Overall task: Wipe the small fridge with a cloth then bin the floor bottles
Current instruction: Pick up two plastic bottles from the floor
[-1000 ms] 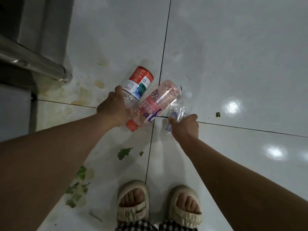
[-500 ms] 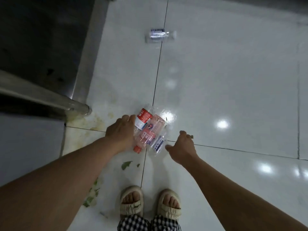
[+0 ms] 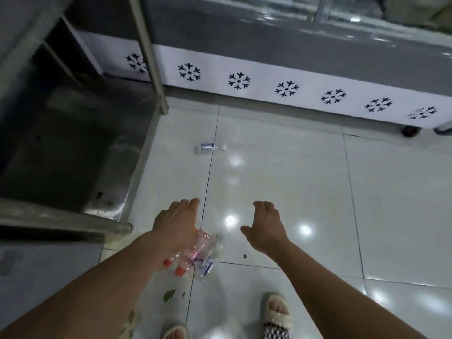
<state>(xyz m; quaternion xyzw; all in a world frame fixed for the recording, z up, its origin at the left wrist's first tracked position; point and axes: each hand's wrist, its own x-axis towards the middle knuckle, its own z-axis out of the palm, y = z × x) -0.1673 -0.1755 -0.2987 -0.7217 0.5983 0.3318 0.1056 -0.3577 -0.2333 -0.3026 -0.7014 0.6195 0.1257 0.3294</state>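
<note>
Bottles bunch under the left hand; another bottle lies ahead, before the cabinet.

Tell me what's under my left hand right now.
Under the left hand are crumpled clear plastic bottles with orange caps and one blue-labelled bottle. The hand covers their upper ends, so its grip can't be seen.

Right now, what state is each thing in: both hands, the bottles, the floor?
left hand: over the bottle cluster, grip hidden
right hand: open, holds nothing
bottle cluster: bunched under the left hand, red caps on
lone bottle: lying on its side farther off, capped
floor: glossy, leaf scraps near the feet
</note>
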